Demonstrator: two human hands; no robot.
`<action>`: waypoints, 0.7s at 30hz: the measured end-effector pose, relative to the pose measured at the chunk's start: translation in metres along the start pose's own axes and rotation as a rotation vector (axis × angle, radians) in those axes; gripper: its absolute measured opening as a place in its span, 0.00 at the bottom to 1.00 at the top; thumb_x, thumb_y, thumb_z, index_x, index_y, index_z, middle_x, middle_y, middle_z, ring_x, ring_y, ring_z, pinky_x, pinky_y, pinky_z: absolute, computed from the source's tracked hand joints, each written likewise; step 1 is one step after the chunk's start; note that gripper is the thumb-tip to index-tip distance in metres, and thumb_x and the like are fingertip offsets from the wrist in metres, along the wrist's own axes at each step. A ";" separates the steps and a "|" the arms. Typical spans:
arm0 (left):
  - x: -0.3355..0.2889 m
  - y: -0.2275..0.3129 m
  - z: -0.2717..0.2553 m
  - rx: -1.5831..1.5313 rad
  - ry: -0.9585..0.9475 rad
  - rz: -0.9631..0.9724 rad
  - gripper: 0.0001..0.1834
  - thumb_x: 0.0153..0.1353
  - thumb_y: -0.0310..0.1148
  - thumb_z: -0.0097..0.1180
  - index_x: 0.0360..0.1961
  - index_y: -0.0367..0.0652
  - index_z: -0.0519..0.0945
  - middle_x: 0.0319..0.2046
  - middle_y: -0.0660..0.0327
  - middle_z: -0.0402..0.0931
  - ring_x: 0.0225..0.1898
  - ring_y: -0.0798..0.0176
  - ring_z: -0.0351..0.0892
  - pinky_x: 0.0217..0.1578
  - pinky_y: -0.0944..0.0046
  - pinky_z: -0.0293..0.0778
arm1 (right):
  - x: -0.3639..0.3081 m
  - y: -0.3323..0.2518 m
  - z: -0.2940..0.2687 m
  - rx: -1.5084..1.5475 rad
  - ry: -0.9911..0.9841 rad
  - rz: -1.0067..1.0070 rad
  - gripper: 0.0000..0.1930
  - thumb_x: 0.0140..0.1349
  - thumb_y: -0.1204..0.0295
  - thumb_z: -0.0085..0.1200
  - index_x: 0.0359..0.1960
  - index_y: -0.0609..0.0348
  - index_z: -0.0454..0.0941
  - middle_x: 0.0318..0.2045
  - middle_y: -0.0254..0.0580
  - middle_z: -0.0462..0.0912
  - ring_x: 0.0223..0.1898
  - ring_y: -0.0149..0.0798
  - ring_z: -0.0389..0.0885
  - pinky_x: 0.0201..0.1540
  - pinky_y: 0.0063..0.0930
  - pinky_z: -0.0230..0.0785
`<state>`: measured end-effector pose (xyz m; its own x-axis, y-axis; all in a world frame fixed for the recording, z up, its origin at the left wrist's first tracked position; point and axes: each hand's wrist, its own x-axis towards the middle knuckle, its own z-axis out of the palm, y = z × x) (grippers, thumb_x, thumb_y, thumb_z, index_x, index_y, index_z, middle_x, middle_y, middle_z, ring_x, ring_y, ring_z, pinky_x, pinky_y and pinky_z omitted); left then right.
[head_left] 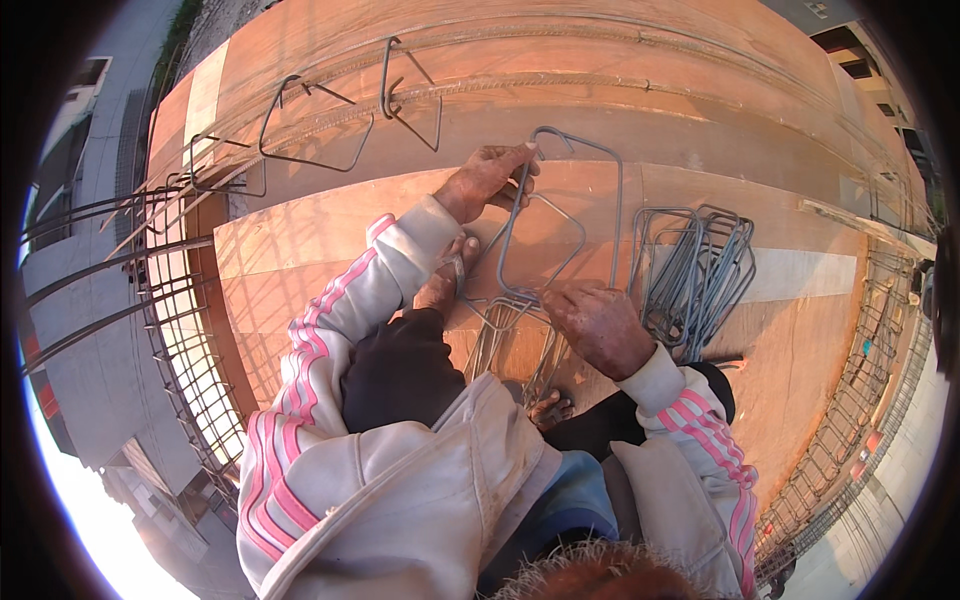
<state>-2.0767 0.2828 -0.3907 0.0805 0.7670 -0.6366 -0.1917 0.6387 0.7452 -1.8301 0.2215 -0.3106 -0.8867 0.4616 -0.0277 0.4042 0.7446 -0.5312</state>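
While the left hand [490,182] pinches its upper left side, a bent-wire steel stirrup [619,215] reaches down to the right hand [598,325].
The stirrup is just above the middle of the frame, long axis running roughly top to bottom; it lies to the right of the left hand, thumb and fingers closed on the wire, and above the right hand, whose curled fingers grip its lower side. Both hands touch it; bundled stirrups [690,285] lie near, farther right.

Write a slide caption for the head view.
Left hand and right hand hold a bent metal frame over plywood; similar frames lie piled to the right.
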 end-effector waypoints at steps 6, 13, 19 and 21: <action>-0.012 -0.004 0.008 0.138 0.080 0.347 0.15 0.71 0.39 0.54 0.31 0.39 0.78 0.16 0.66 0.71 0.17 0.71 0.64 0.18 0.68 0.63 | 0.002 0.032 -0.009 0.269 0.209 0.221 0.19 0.69 0.64 0.56 0.55 0.63 0.77 0.45 0.52 0.82 0.46 0.50 0.82 0.46 0.39 0.75; -0.021 0.025 0.023 0.485 0.015 0.771 0.16 0.73 0.37 0.53 0.30 0.38 0.77 0.17 0.71 0.62 0.20 0.78 0.58 0.20 0.71 0.58 | 0.033 0.129 0.022 0.697 0.579 0.795 0.28 0.74 0.49 0.47 0.65 0.58 0.71 0.51 0.48 0.79 0.51 0.40 0.81 0.46 0.30 0.74; -0.009 0.036 0.001 0.268 -0.084 0.469 0.17 0.73 0.40 0.52 0.31 0.37 0.78 0.18 0.69 0.64 0.22 0.74 0.63 0.24 0.68 0.62 | 0.056 0.138 0.011 1.239 0.541 0.739 0.26 0.74 0.50 0.48 0.57 0.60 0.74 0.33 0.37 0.78 0.36 0.33 0.81 0.37 0.28 0.75; 0.005 0.033 -0.001 0.339 0.017 0.544 0.18 0.72 0.40 0.53 0.30 0.36 0.78 0.17 0.64 0.68 0.22 0.68 0.68 0.26 0.62 0.68 | 0.061 0.135 0.003 1.280 0.575 0.716 0.22 0.74 0.51 0.50 0.49 0.60 0.77 0.24 0.30 0.73 0.26 0.29 0.77 0.30 0.27 0.74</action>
<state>-2.0834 0.3076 -0.3699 0.0423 0.9877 -0.1506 0.1192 0.1447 0.9823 -1.8304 0.3488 -0.3862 -0.2810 0.8614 -0.4231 -0.0289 -0.4483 -0.8934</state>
